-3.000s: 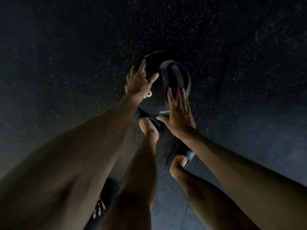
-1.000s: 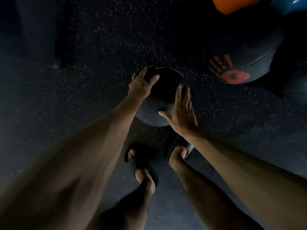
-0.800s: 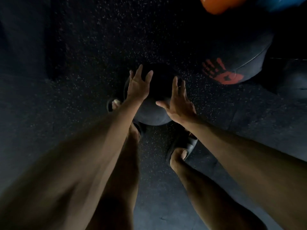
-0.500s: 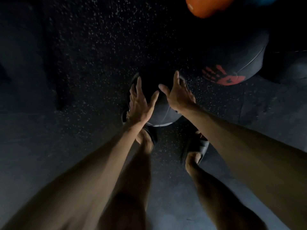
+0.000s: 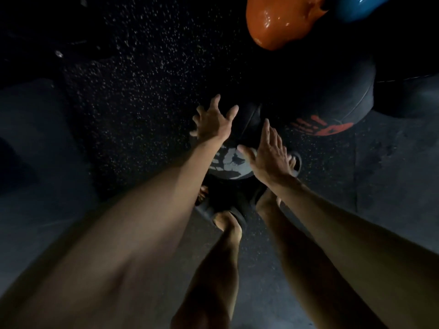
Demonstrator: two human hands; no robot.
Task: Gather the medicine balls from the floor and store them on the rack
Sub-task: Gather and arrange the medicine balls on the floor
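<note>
We see a black medicine ball point(image 5: 234, 162) low in the middle of the view, above the speckled rubber floor point(image 5: 142, 79); its near face carries a pale grey handprint mark, and a thin seam runs up its dark upper half. Whether it touches the floor we cannot tell. Just beyond it to the right sits a larger black medicine ball point(image 5: 332, 96) with a red handprint on its lower side and a thin seam curving along its right edge. At the top edge we see a glossy orange ball point(image 5: 280, 20) and, touching its right side, a blue ball point(image 5: 358, 8), both partly cut off
</note>
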